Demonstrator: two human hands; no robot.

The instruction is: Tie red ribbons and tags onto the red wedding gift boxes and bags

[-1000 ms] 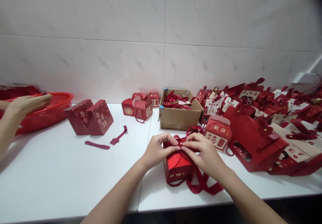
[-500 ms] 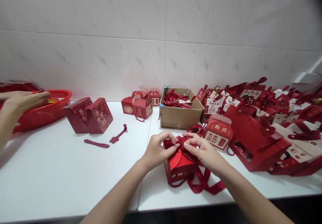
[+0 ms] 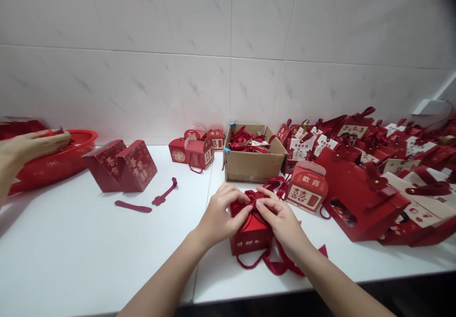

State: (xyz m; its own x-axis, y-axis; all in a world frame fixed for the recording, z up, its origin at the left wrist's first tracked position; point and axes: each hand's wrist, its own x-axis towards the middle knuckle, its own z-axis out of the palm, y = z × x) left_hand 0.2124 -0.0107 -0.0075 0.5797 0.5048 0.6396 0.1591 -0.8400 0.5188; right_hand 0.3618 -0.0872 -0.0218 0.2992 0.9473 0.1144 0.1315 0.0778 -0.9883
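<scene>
A red gift box (image 3: pixel 251 236) with gold lettering stands near the table's front edge. My left hand (image 3: pixel 226 212) pinches the red ribbon (image 3: pixel 254 196) at the top of that box from the left. From the right, my right hand (image 3: pixel 280 215) closes its thumb and fingers on the same ribbon, close to my left fingertips. The knot is partly hidden by my fingers. Loose ribbon loops and a twisted cord lie on the white table beside and below the box. Just to the right stands a small printed red box (image 3: pixel 307 191).
A cardboard box (image 3: pixel 254 166) of red ribbons stands behind my hands. Many red gift boxes (image 3: pixel 359 203) crowd the right side. Two dark red boxes (image 3: pixel 137 167) and two straps lie left. Another person's hand (image 3: pixel 42 141) is over a red basin (image 3: pixel 53 169).
Both hands have shifted slightly on the ribbon, and my right hand's fingers are more bent. The box is turned a little. The other person's hand has moved slightly over the basin.
</scene>
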